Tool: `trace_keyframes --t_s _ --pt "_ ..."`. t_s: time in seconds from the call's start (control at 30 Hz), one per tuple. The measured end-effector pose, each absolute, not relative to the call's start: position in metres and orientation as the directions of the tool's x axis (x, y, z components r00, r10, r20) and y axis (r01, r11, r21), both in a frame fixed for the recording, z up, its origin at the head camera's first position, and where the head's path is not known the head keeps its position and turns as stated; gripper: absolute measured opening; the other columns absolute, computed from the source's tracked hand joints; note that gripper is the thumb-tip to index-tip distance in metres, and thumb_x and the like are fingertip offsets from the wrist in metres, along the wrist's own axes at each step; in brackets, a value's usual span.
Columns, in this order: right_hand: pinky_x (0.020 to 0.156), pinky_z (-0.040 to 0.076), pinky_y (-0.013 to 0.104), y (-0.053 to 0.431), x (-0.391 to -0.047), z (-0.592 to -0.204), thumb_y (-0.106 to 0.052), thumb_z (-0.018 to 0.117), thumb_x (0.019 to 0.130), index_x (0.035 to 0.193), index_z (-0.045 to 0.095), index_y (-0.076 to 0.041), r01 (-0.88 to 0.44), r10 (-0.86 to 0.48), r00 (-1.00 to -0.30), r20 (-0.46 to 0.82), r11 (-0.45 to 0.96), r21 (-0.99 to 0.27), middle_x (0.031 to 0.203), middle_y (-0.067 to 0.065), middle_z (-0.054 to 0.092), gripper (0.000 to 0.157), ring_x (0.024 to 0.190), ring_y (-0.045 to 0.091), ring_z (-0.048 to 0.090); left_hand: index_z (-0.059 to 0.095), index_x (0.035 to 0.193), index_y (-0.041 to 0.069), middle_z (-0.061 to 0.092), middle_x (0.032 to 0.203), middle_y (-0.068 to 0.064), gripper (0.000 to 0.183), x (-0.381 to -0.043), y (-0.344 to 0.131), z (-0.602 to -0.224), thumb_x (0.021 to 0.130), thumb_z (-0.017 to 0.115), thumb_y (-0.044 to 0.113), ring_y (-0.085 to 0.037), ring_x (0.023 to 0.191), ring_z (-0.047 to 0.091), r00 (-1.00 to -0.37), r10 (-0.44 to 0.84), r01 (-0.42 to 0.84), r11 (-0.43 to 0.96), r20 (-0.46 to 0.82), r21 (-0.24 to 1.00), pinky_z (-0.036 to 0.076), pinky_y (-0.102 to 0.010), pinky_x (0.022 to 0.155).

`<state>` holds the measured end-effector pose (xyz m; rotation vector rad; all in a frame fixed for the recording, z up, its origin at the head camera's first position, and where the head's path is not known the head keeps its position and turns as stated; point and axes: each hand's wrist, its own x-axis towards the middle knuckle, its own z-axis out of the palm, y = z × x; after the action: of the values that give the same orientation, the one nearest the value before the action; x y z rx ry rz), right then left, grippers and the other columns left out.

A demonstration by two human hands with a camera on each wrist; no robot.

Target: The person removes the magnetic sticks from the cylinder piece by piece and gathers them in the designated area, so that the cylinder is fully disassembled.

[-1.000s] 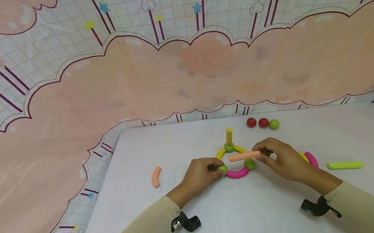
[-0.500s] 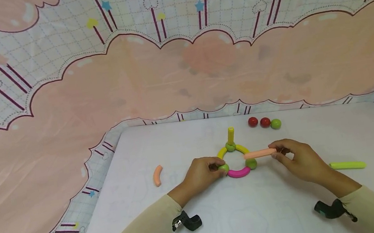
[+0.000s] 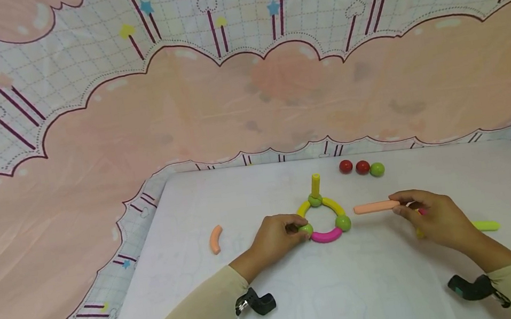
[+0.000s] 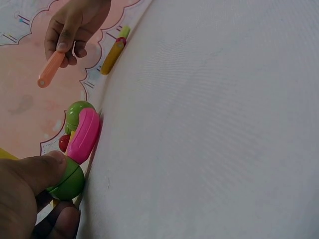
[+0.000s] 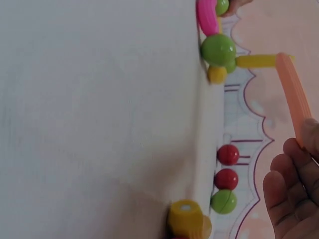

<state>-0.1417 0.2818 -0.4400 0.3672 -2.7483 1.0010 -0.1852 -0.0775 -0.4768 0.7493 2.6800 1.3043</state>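
Observation:
On the white table lies a ring (image 3: 326,236) made of yellow and pink curved pieces joined by green balls. A yellow stick (image 3: 315,186) rises from its far ball. My left hand (image 3: 278,240) pinches the ring's left green ball (image 4: 70,181) between thumb and fingers. To the right of the ring, my right hand (image 3: 437,216) holds a straight peach stick (image 3: 372,207) by one end, raised above the table. Its free end points left, apart from the ring's right green ball (image 3: 343,223). In the right wrist view, the peach stick (image 5: 294,94) crosses in front of the yellow stick's tip.
Two red balls (image 3: 362,167) and a loose green ball (image 3: 377,169) sit in a row at the back. An orange curved piece (image 3: 216,239) lies at left. Yellow (image 3: 420,233) and pink curved pieces and a lime stick (image 3: 486,226) are partly hidden by the right hand.
My right hand has moved right with the peach stick, from over the ring to beside it. The left hand keeps its hold on the green ball.

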Motion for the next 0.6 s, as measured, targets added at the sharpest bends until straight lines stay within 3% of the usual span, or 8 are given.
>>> trace_keyframes --t_s 0.1,0.2,0.43,0.6 --pt "0.049 0.046 0.026 0.291 -0.14 -0.442 -0.016 0.074 0.096 0.121 0.073 -0.011 -0.294 -0.15 -0.95 0.274 0.728 -0.619 0.104 0.006 0.074 0.025 0.086 0.005 0.06 0.08 0.106 0.012 0.075 0.099 0.004 0.019 -0.185 -0.077 -0.477 0.087 0.084 0.012 -0.002 0.082 0.063 -0.88 0.452 0.391 0.523 0.142 0.757 0.054 -0.02 0.074" --pt "0.046 0.043 0.026 0.3 -0.139 -0.443 -0.017 0.075 0.096 0.121 0.073 -0.011 -0.278 -0.13 -0.952 0.275 0.741 -0.611 0.106 0.009 0.072 0.026 0.086 -0.002 0.054 0.08 0.106 0.011 0.076 0.1 0.004 0.019 -0.185 -0.077 -0.477 0.087 0.084 0.012 -0.002 0.082 0.064 -0.881 0.451 0.389 0.521 0.142 0.76 0.055 -0.02 0.074" --pt "0.053 0.043 0.026 0.32 -0.136 -0.442 -0.019 0.073 0.097 0.123 0.072 -0.009 -0.195 -0.08 -0.972 0.219 0.795 -0.575 0.109 0.014 0.071 0.028 0.086 0.017 0.054 0.08 0.106 0.011 0.076 0.101 0.003 0.02 -0.184 -0.077 -0.478 0.087 0.084 0.012 -0.002 0.082 0.064 -0.884 0.446 0.385 0.521 0.141 0.762 0.055 -0.02 0.074" --pt "0.048 0.041 0.027 0.334 -0.134 -0.442 -0.024 0.072 0.099 0.126 0.071 -0.009 -0.168 -0.067 -0.979 0.193 0.801 -0.574 0.109 0.017 0.071 0.031 0.082 0.013 0.052 0.08 0.106 0.011 0.076 0.1 0.003 0.019 -0.184 -0.077 -0.478 0.087 0.084 0.012 -0.002 0.082 0.064 -0.884 0.445 0.387 0.518 0.146 0.763 0.055 -0.02 0.074"
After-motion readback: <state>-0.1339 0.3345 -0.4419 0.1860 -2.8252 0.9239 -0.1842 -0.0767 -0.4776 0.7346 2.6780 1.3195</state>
